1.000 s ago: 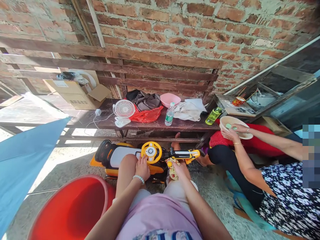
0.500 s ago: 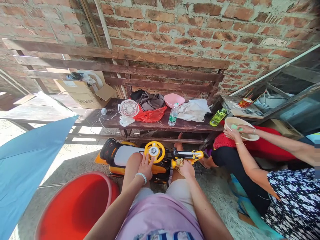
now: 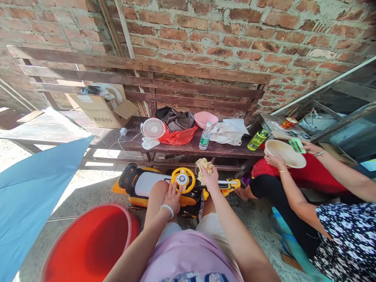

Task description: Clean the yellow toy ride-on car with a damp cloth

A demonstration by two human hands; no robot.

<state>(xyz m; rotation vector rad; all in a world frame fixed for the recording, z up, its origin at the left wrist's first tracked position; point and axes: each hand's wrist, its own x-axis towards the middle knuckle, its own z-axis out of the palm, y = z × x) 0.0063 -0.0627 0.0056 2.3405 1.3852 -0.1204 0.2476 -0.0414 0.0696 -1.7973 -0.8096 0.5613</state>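
Note:
My left hand [image 3: 171, 200], with a beaded bracelet, rests with its fingers spread on the lower rim of a yellow toy steering wheel [image 3: 191, 181]. The wheel belongs to a yellow and black ride-on toy [image 3: 149, 183]. My right hand [image 3: 210, 177] is wrapped round a crumpled pale yellow cloth [image 3: 201, 164], held up just right of the wheel. Below and right of that hand lies the toy's yellow and black front part [image 3: 232, 184].
A wooden bench [image 3: 129, 141] holds a fan [image 3: 153, 128], a clear bottle [image 3: 205, 136], a green bottle [image 3: 257, 140] and a cardboard box [image 3: 101, 111]. A red tub [image 3: 88, 243] stands at left. At right, another person holds a bowl [image 3: 286, 152] and a green object [image 3: 297, 145].
My right hand has risen and moved slightly left with the cloth, away from the toy's front part. My left hand stays on the wheel. The other person's hand has lifted the green object from the bowl.

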